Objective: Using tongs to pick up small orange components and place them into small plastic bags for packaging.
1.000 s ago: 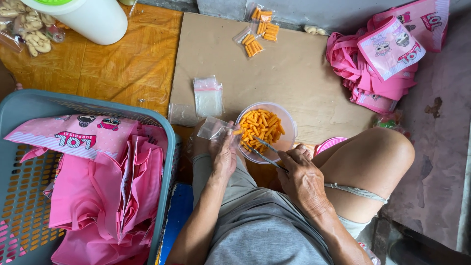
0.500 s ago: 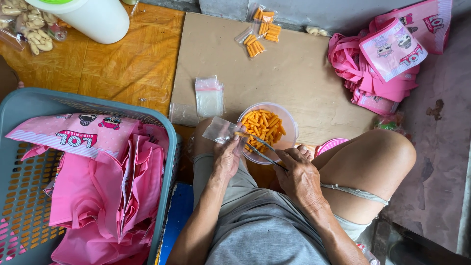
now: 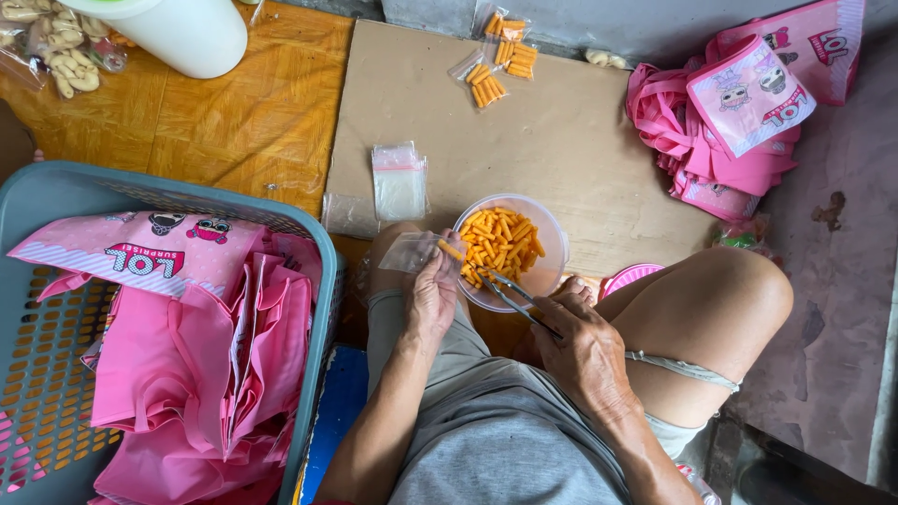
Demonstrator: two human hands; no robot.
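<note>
My left hand (image 3: 432, 295) pinches a small clear plastic bag (image 3: 410, 251) by its mouth, just left of a clear round bowl (image 3: 554, 245) of orange stick snacks (image 3: 498, 245). One orange stick sits at the bag's mouth. My right hand (image 3: 582, 348) grips metal tongs (image 3: 510, 295) whose tips reach into the near side of the bowl. The bowl rests on the floor between my knees, on a sheet of brown cardboard (image 3: 571, 140).
A stack of small clear bags (image 3: 399, 180) lies left of the bowl. Filled snack bags (image 3: 496, 64) lie at the cardboard's far edge. A grey basket (image 3: 318, 281) of pink bags stands at left, more pink bags (image 3: 730, 122) at right, a white tub (image 3: 178, 30) at the back.
My left hand has kept the small bag beside the bowl and shifted it a little; an orange stick now sits at its mouth. The tongs have drawn back toward the bowl's near side.
</note>
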